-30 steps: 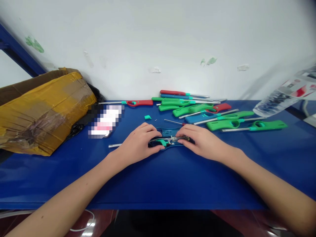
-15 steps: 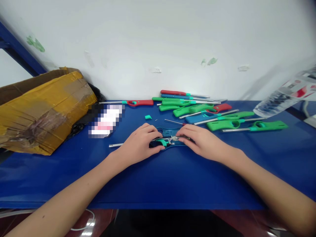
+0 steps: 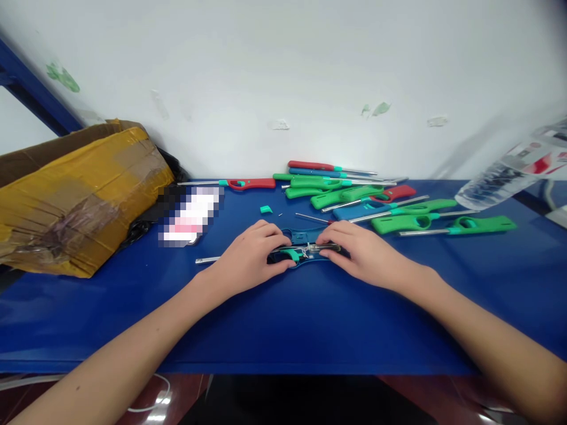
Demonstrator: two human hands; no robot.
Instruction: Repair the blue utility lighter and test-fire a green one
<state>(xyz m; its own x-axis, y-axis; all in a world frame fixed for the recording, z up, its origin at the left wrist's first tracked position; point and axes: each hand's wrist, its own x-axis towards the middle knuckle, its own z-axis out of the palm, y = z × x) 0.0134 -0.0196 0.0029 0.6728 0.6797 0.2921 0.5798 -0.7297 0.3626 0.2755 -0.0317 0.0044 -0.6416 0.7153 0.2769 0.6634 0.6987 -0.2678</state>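
An opened blue long-nosed lighter [image 3: 302, 236] lies on the blue table between my hands, its inner parts showing. My left hand [image 3: 254, 254] grips its front part, with thumb and fingers around the teal trigger [image 3: 290, 255]; the metal barrel [image 3: 207, 260] sticks out to the left. My right hand [image 3: 358, 248] pinches the clear fuel tank [image 3: 316, 248] in the handle half. Thin white wire shows near the trigger. Just beyond lie a small teal plastic piece [image 3: 266, 209], a tiny metal pin [image 3: 280, 215] and a thin screwdriver [image 3: 312, 218], its handle partly hidden by my right hand.
Several green, red and blue lighters [image 3: 401, 223] lie in a pile at the back right. A red lighter [image 3: 252, 184] rests by the wall. At left are a taped cardboard box [image 3: 88, 200] and a pixelated object [image 3: 192, 215]; a water bottle [image 3: 500, 177] is at right.
My right fingers have shifted the fuel tank slightly; it now lies lower and straighter in the handle. My left hand has hardly moved.
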